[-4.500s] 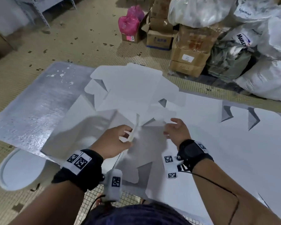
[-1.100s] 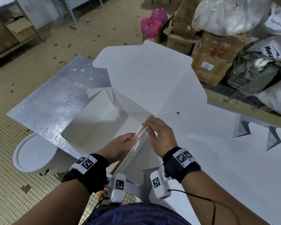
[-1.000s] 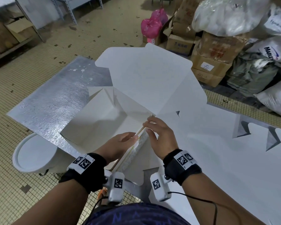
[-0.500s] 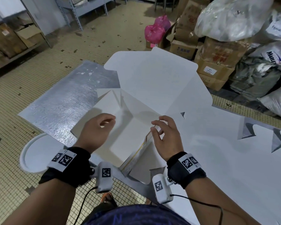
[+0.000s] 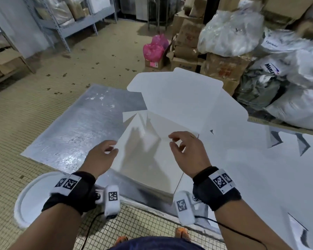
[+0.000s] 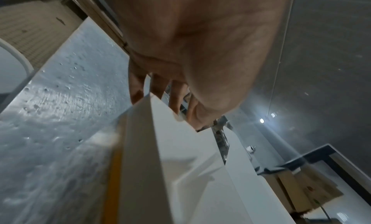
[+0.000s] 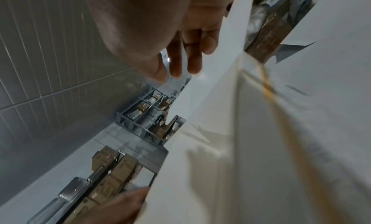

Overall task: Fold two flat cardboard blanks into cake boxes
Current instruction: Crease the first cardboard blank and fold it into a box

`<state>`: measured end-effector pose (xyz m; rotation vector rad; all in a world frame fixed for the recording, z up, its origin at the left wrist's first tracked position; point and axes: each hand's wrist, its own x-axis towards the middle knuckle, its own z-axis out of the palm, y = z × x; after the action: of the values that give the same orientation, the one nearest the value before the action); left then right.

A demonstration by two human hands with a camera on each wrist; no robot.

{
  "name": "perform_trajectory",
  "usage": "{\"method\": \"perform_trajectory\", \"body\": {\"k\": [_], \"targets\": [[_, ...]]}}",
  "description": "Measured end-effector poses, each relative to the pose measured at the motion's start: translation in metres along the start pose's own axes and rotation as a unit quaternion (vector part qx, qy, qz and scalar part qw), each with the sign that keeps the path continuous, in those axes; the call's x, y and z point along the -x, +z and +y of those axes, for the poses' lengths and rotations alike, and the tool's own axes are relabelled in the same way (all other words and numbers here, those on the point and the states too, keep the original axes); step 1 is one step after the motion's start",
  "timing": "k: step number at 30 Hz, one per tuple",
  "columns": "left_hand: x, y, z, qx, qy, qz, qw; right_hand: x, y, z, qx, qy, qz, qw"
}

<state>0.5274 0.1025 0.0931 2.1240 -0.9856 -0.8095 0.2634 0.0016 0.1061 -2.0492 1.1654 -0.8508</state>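
Note:
A half-formed white cake box [image 5: 148, 159] stands on the metal table [image 5: 76, 132], its lid [image 5: 179, 98] raised at the back. My left hand [image 5: 112, 147] curls its fingers round the box's near left corner; in the left wrist view the fingers [image 6: 140, 90] sit just behind that wall edge [image 6: 172, 114]. My right hand [image 5: 173, 141] hovers at the right wall with loosely curled fingers, and the right wrist view shows the fingertips [image 7: 192, 65] beside the white panel [image 7: 261, 132]. Flat white blanks [image 5: 260, 168] lie to the right.
A round white stool top [image 5: 25, 199] sits below the table's near left corner. Brown cartons [image 5: 224, 67] and white sacks [image 5: 296, 105] pile up behind the table at the right, with a pink bag [image 5: 154, 49]. Metal shelving [image 5: 70, 24] lines the far left.
Both hands have left the front wall's folded edge that they pinched a second ago. The left hand moved out to the left corner, the right hand to the right wall.

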Motion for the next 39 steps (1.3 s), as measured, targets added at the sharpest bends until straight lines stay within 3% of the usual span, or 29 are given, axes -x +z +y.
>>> {"method": "perform_trajectory", "body": {"k": [6, 10, 20, 25, 32, 39], "targets": [[-0.001, -0.020, -0.009, -0.002, 0.065, -0.171, 0.983, 0.022, 0.046, -0.050, 0.051, 0.079, -0.088, 0.992], [0.007, -0.019, -0.007, 0.007, 0.080, -0.251, 0.965, 0.048, 0.068, -0.064, 0.053, 0.143, -0.094, 0.984], [0.031, 0.011, -0.002, 0.019, 0.088, -0.365, 0.927, 0.083, 0.059, -0.050, 0.091, 0.225, -0.071, 0.967], [0.025, 0.006, -0.007, 0.039, 0.059, -0.340, 0.938, 0.085, 0.056, -0.050, 0.095, 0.242, -0.120, 0.958], [0.010, -0.002, -0.023, 0.126, -0.036, -0.135, 0.982, 0.077, 0.057, -0.042, 0.079, 0.200, -0.172, 0.961], [0.010, -0.004, -0.024, 0.139, -0.010, -0.045, 0.989, 0.056, 0.063, -0.039, 0.056, 0.156, -0.170, 0.972]]}}
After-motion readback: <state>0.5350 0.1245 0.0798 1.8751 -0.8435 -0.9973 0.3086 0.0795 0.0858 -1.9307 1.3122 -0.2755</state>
